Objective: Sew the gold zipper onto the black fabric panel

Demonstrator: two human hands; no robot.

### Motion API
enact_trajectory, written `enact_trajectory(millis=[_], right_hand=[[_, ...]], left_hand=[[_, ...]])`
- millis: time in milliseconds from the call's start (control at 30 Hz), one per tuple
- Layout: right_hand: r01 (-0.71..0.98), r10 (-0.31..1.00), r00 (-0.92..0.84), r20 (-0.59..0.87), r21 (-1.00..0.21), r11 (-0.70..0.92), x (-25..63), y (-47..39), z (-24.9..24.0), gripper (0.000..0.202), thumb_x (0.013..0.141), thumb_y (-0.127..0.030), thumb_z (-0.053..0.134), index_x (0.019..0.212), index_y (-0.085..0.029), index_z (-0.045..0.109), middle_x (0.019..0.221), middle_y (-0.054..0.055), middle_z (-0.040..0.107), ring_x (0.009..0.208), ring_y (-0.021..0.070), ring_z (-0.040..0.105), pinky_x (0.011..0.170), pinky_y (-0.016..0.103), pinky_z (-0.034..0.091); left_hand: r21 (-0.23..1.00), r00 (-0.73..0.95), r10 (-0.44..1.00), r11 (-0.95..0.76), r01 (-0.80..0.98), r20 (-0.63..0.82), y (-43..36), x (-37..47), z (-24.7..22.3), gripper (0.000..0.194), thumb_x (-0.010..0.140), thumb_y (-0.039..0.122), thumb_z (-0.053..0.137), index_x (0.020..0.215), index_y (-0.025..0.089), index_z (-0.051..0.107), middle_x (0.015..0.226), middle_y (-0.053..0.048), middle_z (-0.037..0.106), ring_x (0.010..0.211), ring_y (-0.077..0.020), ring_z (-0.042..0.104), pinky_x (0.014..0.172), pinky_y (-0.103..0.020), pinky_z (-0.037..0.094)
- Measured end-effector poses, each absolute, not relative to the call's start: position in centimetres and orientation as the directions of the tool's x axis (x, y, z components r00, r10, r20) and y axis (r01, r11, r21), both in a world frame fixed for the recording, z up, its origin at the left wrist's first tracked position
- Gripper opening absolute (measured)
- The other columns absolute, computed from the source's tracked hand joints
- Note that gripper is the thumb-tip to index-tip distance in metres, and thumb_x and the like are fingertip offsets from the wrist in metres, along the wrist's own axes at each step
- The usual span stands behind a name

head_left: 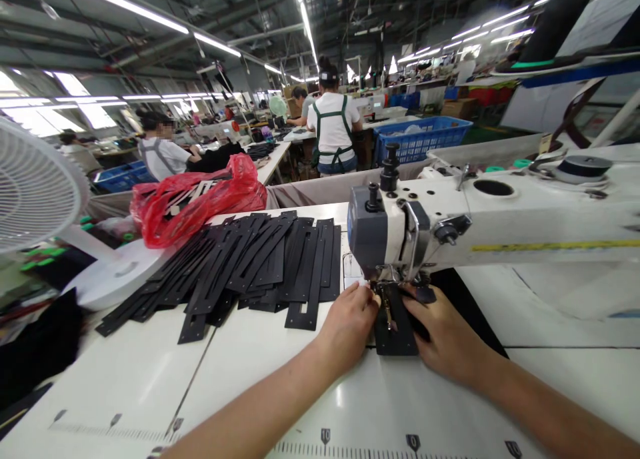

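Black flat cut piece [395, 325], thin sheet matl, lies on machine bed under presser foot of sewing machine [480, 225]. Judged light, flexible, prob. low-slip. Left hand [347, 322] fingers curled, tips pressing its left edge; right hand [445, 339] fingers spread flat on right edge. Best held by side edges, clear of needle. Stack of like pieces [250, 265] lies to the left.

strips [260, 262]: black
bag [200, 202]: red
machine [500, 219]: white, grey face
table [150, 372]: white
crate [425, 135]: blue
fan [35, 185]: white
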State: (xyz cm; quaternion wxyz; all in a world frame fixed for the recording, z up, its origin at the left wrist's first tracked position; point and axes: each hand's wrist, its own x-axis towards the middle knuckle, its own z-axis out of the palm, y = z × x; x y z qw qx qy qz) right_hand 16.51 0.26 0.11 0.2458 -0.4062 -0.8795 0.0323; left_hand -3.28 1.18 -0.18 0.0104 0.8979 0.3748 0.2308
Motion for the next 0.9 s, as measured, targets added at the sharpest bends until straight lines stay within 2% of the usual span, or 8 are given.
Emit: enact_trajectory(millis=[100,267,333,467,567,733,800,900], right_hand=[[0.721,0.762,-0.513,0.394,-0.283,0.632,16.0,-0.1,0.6,0.027,0.071,-0.02,0.058,0.097,-0.015,0.061,0.103,0.015,0.06,0.102,0.0311,0.052,0.086,0.046,0.043],[0.682,0.792,-0.553,0.258,-0.406,0.609,15.2,0.8,2.0,0.022,0.073,-0.01,0.048,0.09,-0.018,0.059,0.091,0.009,0.064,0.086,0.0221,0.06,0.074,0.031,0.047],[0.676,0.789,-0.567,0.236,-0.415,0.609,15.3,1.2,2.1,0.019,0.078,-0.01,0.042,0.085,-0.018,0.057,0.085,0.008,0.064,0.081,0.0208,0.061,0.07,0.029,0.047],[0.708,0.815,-0.504,0.287,-0.403,0.58,15.9,2.2,1.0,0.021,0.084,-0.016,0.037,0.084,-0.017,0.058,0.08,0.008,0.065,0.078,0.0223,0.063,0.068,0.032,0.049],[0.717,0.823,-0.476,0.311,-0.404,0.568,16.1,2.9,0.1,0.019,0.081,-0.018,0.043,0.086,-0.018,0.062,0.084,0.009,0.067,0.08,0.0232,0.063,0.07,0.033,0.05],[0.727,0.856,-0.423,0.298,-0.452,0.517,15.9,3.4,-0.2,0.021,0.08,-0.019,0.045,0.083,-0.017,0.065,0.089,0.009,0.069,0.083,0.0218,0.064,0.072,0.03,0.049],[0.797,0.897,-0.367,0.248,-0.413,0.441,15.6,3.2,-0.2,0.02,0.08,-0.019,0.045,0.08,-0.017,0.065,0.085,0.008,0.069,0.08,0.0216,0.064,0.07,0.028,0.048],[0.924,0.963,-0.21,0.167,-0.288,0.251,14.8,3.4,-0.1,0.019,0.08,-0.021,0.048,0.076,-0.016,0.065,0.078,0.009,0.069,0.075,0.023,0.065,0.064,0.028,0.045]], left_hand=[[0.239,0.603,0.696,-0.709,0.663,0.391,0.9,-3.4,0.3,0.032,0.073,0.007,0.048,0.104,0.012,0.057,0.102,-0.012,0.058,0.103,-0.0237,0.053,0.1,-0.044,0.041],[0.338,0.542,0.745,-0.662,0.668,0.387,0.5,-3.5,0.4,0.028,0.074,0.011,0.05,0.101,0.014,0.06,0.099,-0.01,0.058,0.097,-0.0227,0.054,0.09,-0.04,0.047],[0.342,0.516,0.752,-0.651,0.677,0.409,0.2,-3.4,0.3,0.03,0.073,0.009,0.049,0.101,0.014,0.06,0.099,-0.01,0.058,0.096,-0.0225,0.054,0.087,-0.04,0.047],[0.282,0.523,0.728,-0.667,0.69,0.443,-0.8,-3.0,0.5,0.026,0.074,0.007,0.048,0.095,0.015,0.061,0.093,-0.008,0.058,0.089,-0.0214,0.054,0.083,-0.039,0.045],[0.216,0.576,0.703,-0.692,0.689,0.416,-1.3,-2.8,0.9,0.024,0.078,0.011,0.049,0.098,0.016,0.061,0.093,-0.007,0.057,0.087,-0.021,0.052,0.079,-0.037,0.045],[0.137,0.624,0.684,-0.708,0.693,0.379,-1.2,-2.9,1.2,0.022,0.085,0.015,0.047,0.104,0.018,0.059,0.095,-0.007,0.055,0.089,-0.0206,0.049,0.081,-0.037,0.043],[0.125,0.636,0.68,-0.713,0.69,0.366,-1.0,-2.9,1.3,0.021,0.085,0.015,0.047,0.102,0.017,0.059,0.094,-0.007,0.054,0.088,-0.0206,0.048,0.081,-0.037,0.043],[0.122,0.649,0.676,-0.72,0.684,0.349,-0.9,-3.0,1.4,0.02,0.085,0.015,0.046,0.101,0.015,0.06,0.093,-0.008,0.054,0.089,-0.0216,0.049,0.079,-0.037,0.044]])
